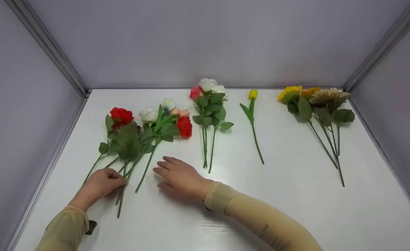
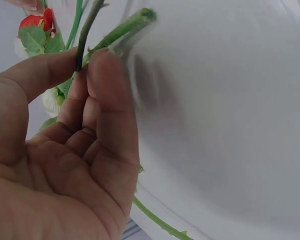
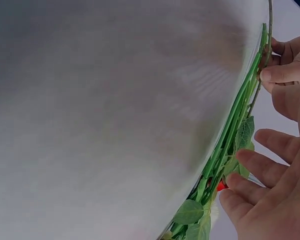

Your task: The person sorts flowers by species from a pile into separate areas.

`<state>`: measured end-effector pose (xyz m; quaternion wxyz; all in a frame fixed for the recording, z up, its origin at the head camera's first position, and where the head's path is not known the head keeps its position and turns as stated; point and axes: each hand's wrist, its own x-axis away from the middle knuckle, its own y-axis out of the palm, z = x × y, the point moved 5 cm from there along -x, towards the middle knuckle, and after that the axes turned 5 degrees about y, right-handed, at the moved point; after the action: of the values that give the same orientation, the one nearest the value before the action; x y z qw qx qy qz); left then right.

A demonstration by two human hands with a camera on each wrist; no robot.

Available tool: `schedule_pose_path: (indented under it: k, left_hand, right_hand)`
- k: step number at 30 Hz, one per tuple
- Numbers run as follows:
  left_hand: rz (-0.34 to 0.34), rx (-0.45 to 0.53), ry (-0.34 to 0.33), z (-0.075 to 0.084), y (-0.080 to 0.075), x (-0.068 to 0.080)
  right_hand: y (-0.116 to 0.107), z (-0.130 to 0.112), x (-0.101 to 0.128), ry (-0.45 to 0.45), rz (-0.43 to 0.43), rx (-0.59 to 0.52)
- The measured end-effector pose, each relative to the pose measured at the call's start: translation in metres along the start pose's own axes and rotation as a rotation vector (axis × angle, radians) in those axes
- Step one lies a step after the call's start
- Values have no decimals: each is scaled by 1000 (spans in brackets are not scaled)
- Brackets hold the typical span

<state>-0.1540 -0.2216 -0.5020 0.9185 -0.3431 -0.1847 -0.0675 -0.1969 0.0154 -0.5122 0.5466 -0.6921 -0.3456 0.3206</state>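
While the left hand pinches the lower stems of the rose bunch, the right hand lies flat on the worktop just beside those stems, palm down. Its fingers are straight and slightly spread, holding nothing. The left wrist view shows the left thumb and fingers clamped on thin green stems, one darker and one paler with small thorns.

Made of artificial flowers, the bunch looks fabric-petalled: two red blooms, white ones and a peach bud, with broad matte green leaves and slim plastic-looking stems. It lies on the near-left part of the worktop. Its long axis runs diagonally, heads pointing away and to the right, cut ends toward the person at the left hand.

Further right lie a smaller cluster of white and pink roses, a single yellow tulip and a group of sunflowers, each well apart from the next, all with heads toward the far wall. Smooth, white and faintly glossy, the worktop is enclosed by plain grey panels. Both forearms wear tan sleeves.
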Motion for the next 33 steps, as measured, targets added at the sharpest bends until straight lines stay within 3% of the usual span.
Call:
schedule_pose_path:
  k: [5,10,22,27,33]
  left_hand:
    - [-9,107,-14,-1,-3,4]
    - [8,137,7,5,-10,8]
    - [84,144,149,49,-1,4]
    - [116,217,198,76,15,-10]
    - [147,375,252,116,52,-37]
  right_hand:
    - [-4,5,1,14,-7,-36]
    - [-12,13,1,63,7,-104]
    - [-33,46,11,224,143,-368]
    - [-41,70,17,357,208,-602]
    - [-55,103,27,502,300,-965]
